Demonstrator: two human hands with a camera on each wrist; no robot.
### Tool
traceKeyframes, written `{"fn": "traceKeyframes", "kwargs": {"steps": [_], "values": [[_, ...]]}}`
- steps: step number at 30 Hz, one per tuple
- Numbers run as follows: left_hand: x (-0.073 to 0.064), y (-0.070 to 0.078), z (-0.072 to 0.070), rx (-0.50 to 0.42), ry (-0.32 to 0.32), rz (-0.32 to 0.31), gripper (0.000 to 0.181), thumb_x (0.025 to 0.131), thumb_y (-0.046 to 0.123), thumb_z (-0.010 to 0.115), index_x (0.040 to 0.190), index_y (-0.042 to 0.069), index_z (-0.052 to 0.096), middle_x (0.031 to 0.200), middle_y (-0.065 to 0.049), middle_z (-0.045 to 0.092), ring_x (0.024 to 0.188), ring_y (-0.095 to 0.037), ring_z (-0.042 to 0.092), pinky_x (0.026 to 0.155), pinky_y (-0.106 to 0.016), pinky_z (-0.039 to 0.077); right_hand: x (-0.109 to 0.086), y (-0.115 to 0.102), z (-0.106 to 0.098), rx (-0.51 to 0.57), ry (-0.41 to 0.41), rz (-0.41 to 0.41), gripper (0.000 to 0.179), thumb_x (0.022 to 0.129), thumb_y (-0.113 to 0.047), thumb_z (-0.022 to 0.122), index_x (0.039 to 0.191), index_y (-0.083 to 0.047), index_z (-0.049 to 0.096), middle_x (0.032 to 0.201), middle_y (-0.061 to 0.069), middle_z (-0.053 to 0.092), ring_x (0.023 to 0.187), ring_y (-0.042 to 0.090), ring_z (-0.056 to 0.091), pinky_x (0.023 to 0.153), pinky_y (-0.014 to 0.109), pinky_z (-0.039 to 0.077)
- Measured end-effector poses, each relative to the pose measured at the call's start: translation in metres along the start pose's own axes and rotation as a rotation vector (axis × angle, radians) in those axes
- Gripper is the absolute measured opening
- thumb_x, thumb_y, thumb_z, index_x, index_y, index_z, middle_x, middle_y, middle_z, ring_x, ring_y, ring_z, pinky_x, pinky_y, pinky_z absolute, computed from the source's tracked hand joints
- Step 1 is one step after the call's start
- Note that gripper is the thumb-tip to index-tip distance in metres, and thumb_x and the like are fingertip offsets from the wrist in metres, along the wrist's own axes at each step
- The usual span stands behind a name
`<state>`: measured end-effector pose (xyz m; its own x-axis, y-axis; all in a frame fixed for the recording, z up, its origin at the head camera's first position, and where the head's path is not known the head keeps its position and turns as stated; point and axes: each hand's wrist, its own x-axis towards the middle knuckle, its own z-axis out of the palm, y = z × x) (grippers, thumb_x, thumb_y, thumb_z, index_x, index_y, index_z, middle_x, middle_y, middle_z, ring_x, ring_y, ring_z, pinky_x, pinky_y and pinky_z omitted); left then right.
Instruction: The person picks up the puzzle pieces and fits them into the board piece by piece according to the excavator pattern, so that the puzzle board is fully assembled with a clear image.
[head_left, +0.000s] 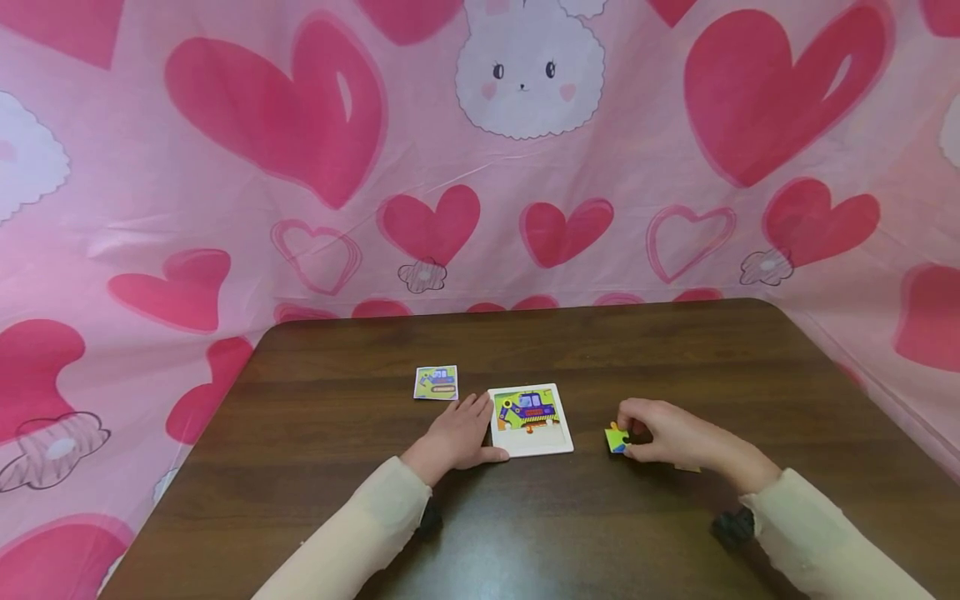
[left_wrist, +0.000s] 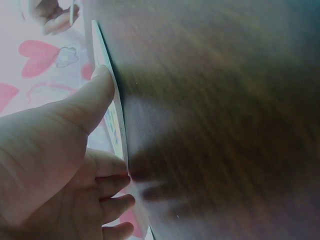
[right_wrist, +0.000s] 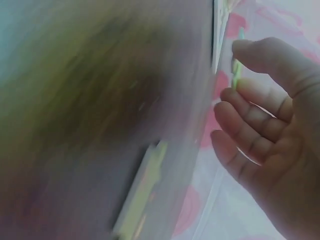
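A white puzzle tray (head_left: 551,442) lies on the table, its upper part filled with pieces that form a purple digger on green. My left hand (head_left: 459,435) rests at the tray's left side, thumb on the lower left corner and fingers along the edge. To the right of the tray, my right hand (head_left: 663,432) pinches a green puzzle piece (head_left: 615,439) with blue and orange bits between thumb and fingers. In the right wrist view that piece (right_wrist: 237,75) appears edge-on. Another puzzle piece (right_wrist: 142,192) lies on the table below the right hand, mostly hidden by it in the head view.
A small square picture card (head_left: 436,382) with a similar digger lies behind the left hand, left of the tray. The brown wooden table (head_left: 337,350) ends at the back against a pink cloth (head_left: 495,158) printed with hearts.
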<state>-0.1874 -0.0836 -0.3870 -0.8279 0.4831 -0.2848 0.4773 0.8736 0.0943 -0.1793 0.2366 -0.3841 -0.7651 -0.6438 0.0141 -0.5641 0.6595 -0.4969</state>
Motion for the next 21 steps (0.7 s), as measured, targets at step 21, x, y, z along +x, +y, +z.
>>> {"fn": "traceKeyframes", "kwargs": {"steps": [21], "values": [[-0.002,0.001,-0.002,-0.001,0.0,0.001,0.085,0.084,0.057,0.054,0.143,0.001,0.03,0.149,-0.011,0.024,0.134,-0.029,0.024,0.107,-0.043,0.02,0.066,-0.058,0.025,-0.107,0.039,-0.178,0.019,0.079,-0.02,0.074,0.093,-0.012,0.065,0.091,-0.005,0.058,0.079,0.013,0.052,0.072,0.027,0.047]]}}
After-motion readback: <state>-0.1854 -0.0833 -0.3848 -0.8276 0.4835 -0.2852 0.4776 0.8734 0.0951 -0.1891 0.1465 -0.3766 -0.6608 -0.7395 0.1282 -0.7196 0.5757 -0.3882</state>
